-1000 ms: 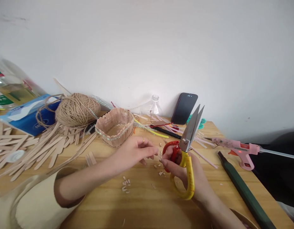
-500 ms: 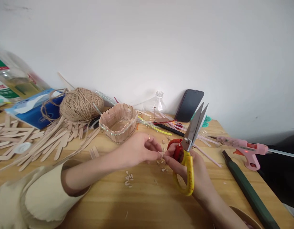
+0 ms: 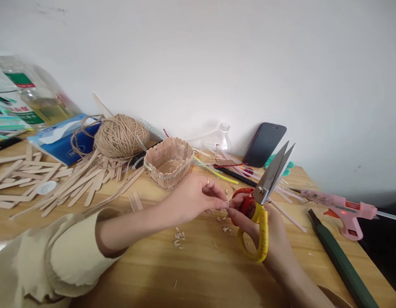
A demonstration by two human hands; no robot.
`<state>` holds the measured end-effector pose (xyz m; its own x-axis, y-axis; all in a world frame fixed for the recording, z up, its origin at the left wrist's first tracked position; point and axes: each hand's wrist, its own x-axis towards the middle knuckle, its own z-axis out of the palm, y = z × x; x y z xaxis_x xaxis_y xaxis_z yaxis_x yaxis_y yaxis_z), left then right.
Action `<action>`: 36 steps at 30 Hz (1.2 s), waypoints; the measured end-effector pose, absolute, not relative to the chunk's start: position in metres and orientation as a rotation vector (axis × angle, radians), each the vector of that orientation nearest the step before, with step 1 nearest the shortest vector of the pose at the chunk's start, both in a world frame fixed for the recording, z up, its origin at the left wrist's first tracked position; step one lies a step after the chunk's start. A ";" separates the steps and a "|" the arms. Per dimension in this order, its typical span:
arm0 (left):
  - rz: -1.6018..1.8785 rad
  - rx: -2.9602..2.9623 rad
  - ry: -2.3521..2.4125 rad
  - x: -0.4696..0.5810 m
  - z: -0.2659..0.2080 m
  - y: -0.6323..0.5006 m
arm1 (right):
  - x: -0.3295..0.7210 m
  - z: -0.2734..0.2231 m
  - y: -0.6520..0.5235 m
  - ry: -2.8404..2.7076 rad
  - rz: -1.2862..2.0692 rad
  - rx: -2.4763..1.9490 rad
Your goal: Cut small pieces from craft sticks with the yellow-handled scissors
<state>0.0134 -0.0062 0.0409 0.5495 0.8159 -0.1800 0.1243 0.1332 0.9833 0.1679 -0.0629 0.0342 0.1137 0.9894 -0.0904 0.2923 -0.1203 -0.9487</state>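
My right hand (image 3: 265,222) has the scissors (image 3: 265,201) hooked on it, with one yellow and one red handle and the blades pointing up, slightly parted. Its thumb and forefinger meet the fingertips of my left hand (image 3: 198,196), which is pinched closed; whatever lies between them is too small to make out. Under and beside the fingers, small wood chips (image 3: 225,229) are scattered on the table. Another little group of pale chips (image 3: 178,239) lies to the left. Behind my left hand stands a small basket (image 3: 168,164) of craft sticks, with a silvery pipe cleaner around it.
Loose craft sticks (image 3: 88,184), a twine ball (image 3: 120,137) and a blue tissue pack (image 3: 66,145) fill the left. A phone (image 3: 265,143) and a clear bottle top (image 3: 221,137) are at the back. A pink glue gun (image 3: 352,211) and a dark green tool (image 3: 342,261) lie at right.
The whole view has shifted, so things appear slightly further right. Both hands stay fingertip to fingertip, and the scissors remain in my right hand.
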 end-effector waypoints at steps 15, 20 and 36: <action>0.552 1.507 0.908 0.014 0.039 -0.009 | 0.166 0.037 -0.063 -1.327 1.026 -1.558; 0.519 1.496 0.906 0.013 0.036 -0.008 | 0.168 0.037 -0.065 -1.355 0.969 -1.545; 0.517 1.480 0.831 0.007 0.045 -0.007 | 0.176 0.025 -0.063 -1.318 1.094 -1.356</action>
